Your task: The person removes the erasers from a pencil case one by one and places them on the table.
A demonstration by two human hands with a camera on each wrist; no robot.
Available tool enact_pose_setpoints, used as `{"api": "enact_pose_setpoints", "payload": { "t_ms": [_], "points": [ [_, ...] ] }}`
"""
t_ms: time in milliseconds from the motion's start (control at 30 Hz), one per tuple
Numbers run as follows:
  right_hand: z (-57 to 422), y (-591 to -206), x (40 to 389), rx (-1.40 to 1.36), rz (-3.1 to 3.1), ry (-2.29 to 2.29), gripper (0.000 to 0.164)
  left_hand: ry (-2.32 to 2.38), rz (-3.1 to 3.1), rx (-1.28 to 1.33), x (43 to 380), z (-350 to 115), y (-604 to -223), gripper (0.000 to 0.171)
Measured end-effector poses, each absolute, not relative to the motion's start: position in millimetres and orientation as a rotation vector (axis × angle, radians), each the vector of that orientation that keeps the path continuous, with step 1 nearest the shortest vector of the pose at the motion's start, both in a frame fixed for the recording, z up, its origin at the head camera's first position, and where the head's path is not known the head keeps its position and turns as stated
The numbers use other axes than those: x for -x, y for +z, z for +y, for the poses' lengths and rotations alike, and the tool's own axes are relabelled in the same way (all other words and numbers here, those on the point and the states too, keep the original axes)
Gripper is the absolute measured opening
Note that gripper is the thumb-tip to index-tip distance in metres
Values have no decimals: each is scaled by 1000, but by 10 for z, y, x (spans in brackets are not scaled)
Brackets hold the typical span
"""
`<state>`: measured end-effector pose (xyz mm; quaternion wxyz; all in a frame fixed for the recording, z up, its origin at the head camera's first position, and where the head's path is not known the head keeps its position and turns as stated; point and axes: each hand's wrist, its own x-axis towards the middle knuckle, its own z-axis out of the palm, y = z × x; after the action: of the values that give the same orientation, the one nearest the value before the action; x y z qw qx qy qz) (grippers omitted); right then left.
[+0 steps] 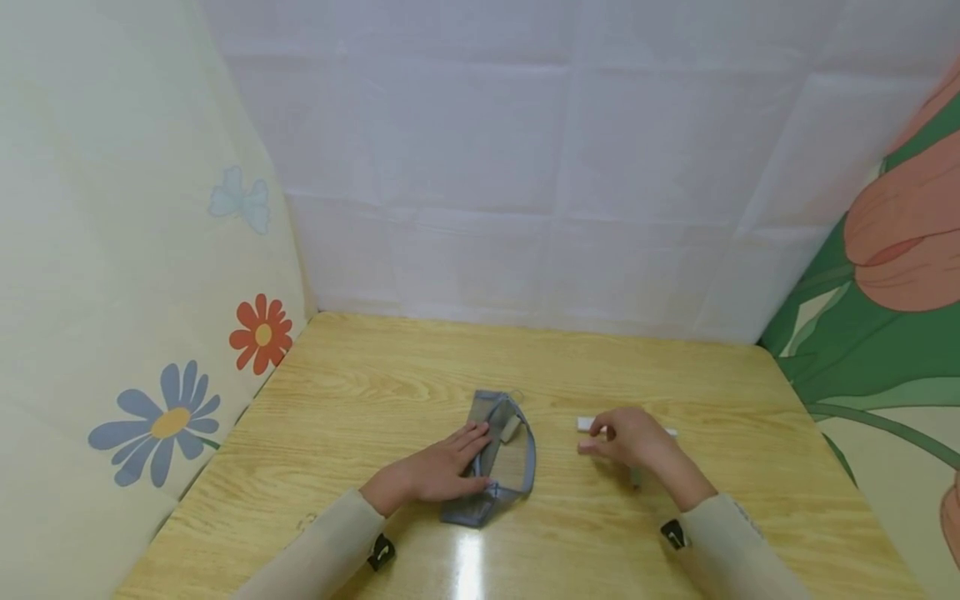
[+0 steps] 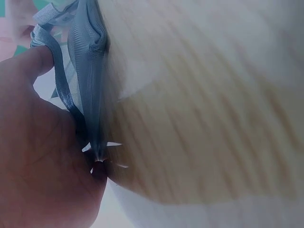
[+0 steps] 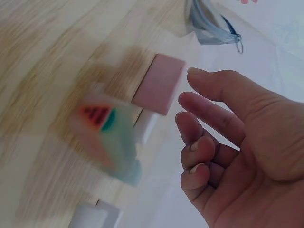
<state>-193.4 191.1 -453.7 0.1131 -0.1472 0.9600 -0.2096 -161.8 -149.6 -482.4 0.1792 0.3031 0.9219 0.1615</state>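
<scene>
A grey mesh zip pouch (image 1: 478,505) lies mid-table, with a small pale block (image 1: 512,429) showing at it. My left hand (image 1: 446,468) rests on the pouch, its fingers fairly straight and its thumb near the front edge. In the left wrist view the thumb touches the pouch's grey edging strip (image 2: 61,88). To the right of the pouch, my right hand (image 1: 633,437) hovers over small items, thumb and forefinger apart, holding nothing. Closest to its fingertips is a pink block (image 3: 160,83). Beside that is a blurred pale-green piece with a watermelon print (image 3: 107,135).
A white strip-like item (image 1: 592,424) lies behind the right hand, partly hidden by it. A white block (image 3: 95,216) sits at the bottom of the right wrist view. White cloth (image 1: 480,167) stands behind the wooden table (image 1: 360,367), with flower-printed cloths at both sides.
</scene>
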Motion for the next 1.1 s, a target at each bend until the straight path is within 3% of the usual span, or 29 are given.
{"api": "enact_pose_setpoints", "payload": {
  "t_ms": [267,1100],
  "points": [
    [1782,-4533,1937,662,2822,-674,19,454,2609,-859,1630,-1500,-4845,82],
    [1259,-4692,1874,962,2613,-901,31,451,2611,-826,1630,-1491,-4861,83]
  ]
}}
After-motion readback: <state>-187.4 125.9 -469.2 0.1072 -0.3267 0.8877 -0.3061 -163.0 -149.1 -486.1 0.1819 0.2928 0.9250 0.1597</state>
